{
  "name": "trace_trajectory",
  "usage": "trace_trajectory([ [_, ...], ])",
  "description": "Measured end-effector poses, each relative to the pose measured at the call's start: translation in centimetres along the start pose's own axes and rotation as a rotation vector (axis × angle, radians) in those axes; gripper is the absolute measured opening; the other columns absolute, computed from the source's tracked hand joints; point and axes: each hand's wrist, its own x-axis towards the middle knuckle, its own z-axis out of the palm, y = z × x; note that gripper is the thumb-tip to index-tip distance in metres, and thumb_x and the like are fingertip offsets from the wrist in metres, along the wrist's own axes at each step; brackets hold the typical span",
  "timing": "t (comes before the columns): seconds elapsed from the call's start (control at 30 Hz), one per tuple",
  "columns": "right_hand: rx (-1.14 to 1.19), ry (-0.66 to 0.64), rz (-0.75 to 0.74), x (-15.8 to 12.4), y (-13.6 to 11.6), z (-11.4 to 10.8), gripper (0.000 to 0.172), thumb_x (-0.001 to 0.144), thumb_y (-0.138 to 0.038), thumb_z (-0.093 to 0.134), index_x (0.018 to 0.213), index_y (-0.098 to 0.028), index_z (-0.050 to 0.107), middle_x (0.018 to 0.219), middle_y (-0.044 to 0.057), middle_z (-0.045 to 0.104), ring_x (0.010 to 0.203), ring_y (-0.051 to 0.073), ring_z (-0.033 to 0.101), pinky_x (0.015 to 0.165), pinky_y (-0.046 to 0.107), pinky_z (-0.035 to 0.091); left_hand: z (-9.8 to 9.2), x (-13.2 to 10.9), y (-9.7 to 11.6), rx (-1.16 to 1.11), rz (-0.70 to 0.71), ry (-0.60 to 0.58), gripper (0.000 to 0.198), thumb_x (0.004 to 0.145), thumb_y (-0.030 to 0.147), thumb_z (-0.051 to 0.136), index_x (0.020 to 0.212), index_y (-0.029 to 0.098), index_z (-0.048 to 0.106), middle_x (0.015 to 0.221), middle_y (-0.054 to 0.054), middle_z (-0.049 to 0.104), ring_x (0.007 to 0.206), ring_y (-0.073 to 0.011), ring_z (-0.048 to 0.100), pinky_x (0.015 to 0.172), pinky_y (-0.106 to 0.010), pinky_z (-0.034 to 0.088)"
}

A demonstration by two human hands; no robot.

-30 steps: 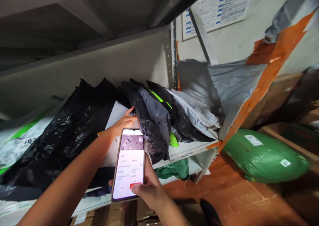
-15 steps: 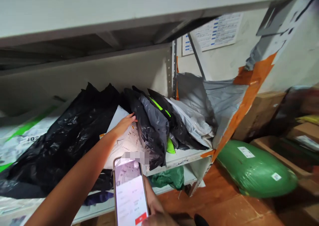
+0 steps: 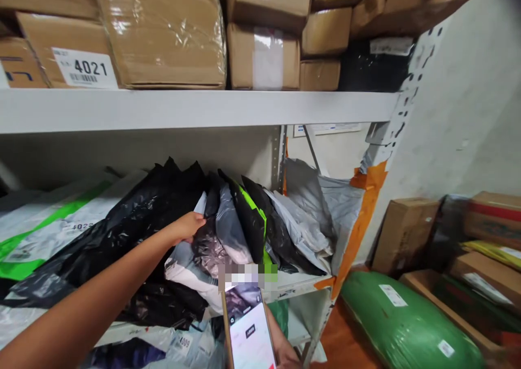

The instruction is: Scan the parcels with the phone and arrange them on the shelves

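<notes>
1. At the left end of the middle shelf [image 3: 299, 288], the white-and-green mailer [image 3: 44, 225] lies under the big black bag [image 3: 138, 233]. The bag is slack and slippery. If the leaning pile is shoved leftward, I think it could slump further over that mailer's label.
2. The left hand [image 3: 186, 228] is at the middle of the shelf, wedged between the black bag and the grey mailer [image 3: 230, 228]. Its fingers are bent over the mailer's top edge, but I cannot tell whether they pinch it or only press on it. Tugging one parcel from a tightly leaning row is likely to drag its neighbours along.
3. The striped black bag [image 3: 250, 220] leans just beside the grey mailer, near the front edge. It looks the likeliest to slide off if the row is disturbed.
4. Below the front edge, the right hand [image 3: 287, 352] is wrapped around the phone [image 3: 252, 333]. It is mostly out of frame, with the screen facing up. A sliding parcel could knock the phone, and one-handed sorting leaves nothing free to catch it.
5. The green bundle [image 3: 402, 325] lies on the floor to the right, so stepping back could mean tripping.
</notes>
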Motion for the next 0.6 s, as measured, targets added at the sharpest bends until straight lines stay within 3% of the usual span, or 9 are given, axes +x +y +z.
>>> trace_trajectory([
  [0.07,0.017,0.03,0.029,0.5,0.3,0.9,0.093,0.034,-0.06,0.079,0.117,-0.023,0.059,0.085,0.008,0.074,0.069,0.029,0.069,0.071,0.049,0.056,-0.5,-0.2,-0.8,0.162,-0.015,0.106,0.024,0.087,0.019,0.039,0.076,0.013,0.06,0.066,-0.007,0.062,0.077,-0.0219,0.066,0.073,-0.035,0.053],
  [0.2,0.02,0.036,0.094,0.9,0.5,3.0,0.082,0.037,-0.059,0.075,0.112,-0.027,0.062,0.075,0.006,0.072,0.061,0.03,0.067,0.057,0.047,0.054,-0.7,-1.3,-0.8,0.395,0.022,0.24,0.035,0.084,0.004,0.03,0.088,0.007,0.065,0.09,-0.022,0.066,0.097,-0.0337,0.066,0.086,-0.052,0.048],
  [0.27,0.056,0.054,0.085,0.7,0.5,4.0,0.082,0.035,-0.059,0.074,0.11,-0.029,0.063,0.085,0.009,0.074,0.069,0.033,0.069,0.06,0.048,0.054,-0.4,-1.7,-0.2,0.459,0.158,0.17,0.042,0.085,0.001,0.027,0.095,0.011,0.067,0.099,-0.019,0.067,0.102,-0.0293,0.065,0.092,-0.049,0.047],
  [0.37,0.153,0.072,0.056,0.2,0.4,4.9,0.082,0.038,-0.054,0.073,0.114,-0.028,0.061,0.098,0.011,0.074,0.082,0.033,0.069,0.073,0.048,0.054,0.5,-1.5,1.1,0.513,0.395,-0.051,0.028,0.083,0.004,0.048,0.093,0.019,0.069,0.102,-0.007,0.069,0.102,-0.0173,0.064,0.095,-0.031,0.048],
  [0.47,0.164,0.058,0.05,0.3,0.3,4.9,0.084,0.041,-0.062,0.071,0.116,-0.027,0.06,0.086,0.009,0.074,0.067,0.028,0.067,0.063,0.043,0.054,3.2,-1.2,2.6,0.533,0.375,-0.074,0.01,0.083,0.016,0.063,0.092,0.016,0.067,0.1,-0.005,0.069,0.097,-0.0179,0.063,0.091,-0.037,0.051],
  [0.53,0.093,0.047,0.076,0.8,-0.1,4.2,0.092,0.038,-0.07,0.071,0.118,-0.026,0.059,0.082,0.008,0.072,0.062,0.026,0.065,0.057,0.042,0.054,6.5,-1.4,3.6,0.511,0.284,0.023,0.02,0.086,0.028,0.064,0.1,0.014,0.065,0.107,-0.007,0.066,0.101,-0.0213,0.062,0.091,-0.044,0.051],
  [0.6,0.003,0.031,0.148,1.9,-1.2,3.2,0.09,0.048,-0.073,0.069,0.122,-0.023,0.056,0.087,0.009,0.071,0.066,0.025,0.065,0.058,0.043,0.055,10.4,-2.1,4.4,0.447,0.192,0.146,0.027,0.089,0.028,0.06,0.112,0.013,0.061,0.116,-0.009,0.062,0.108,-0.0235,0.059,0.094,-0.047,0.05],
])
